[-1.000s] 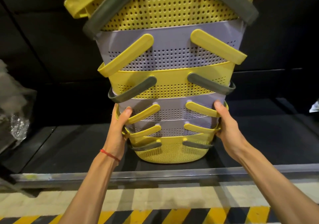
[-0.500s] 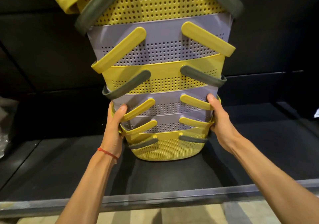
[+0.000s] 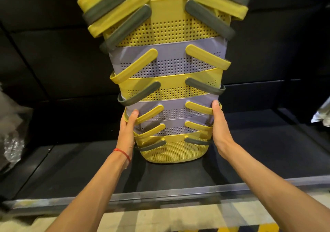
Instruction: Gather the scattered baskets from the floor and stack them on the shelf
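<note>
A tall stack of nested perforated baskets (image 3: 169, 92), yellow and pale lilac with yellow and grey handles, stands on the dark shelf (image 3: 259, 160) and rises out of the top of the view. My left hand (image 3: 127, 130) grips the stack's lower left side, thumb on the front, fingers hidden behind the rims. On the lower right side my right hand (image 3: 218, 126) grips in the same way. The lowest basket (image 3: 173, 149) is yellow and rests on the shelf board.
The shelf has a grey metal front edge (image 3: 160, 194). Below it lies pale floor with yellow and black hazard stripes (image 3: 228, 229). Crumpled clear plastic wrap (image 3: 12, 139) sits at the left. A white object (image 3: 321, 117) shows at the far right.
The view tilted so more of the stack's upper baskets show. Both hands stay on the stack's lower sides; the stack sits about where it was on the shelf.
</note>
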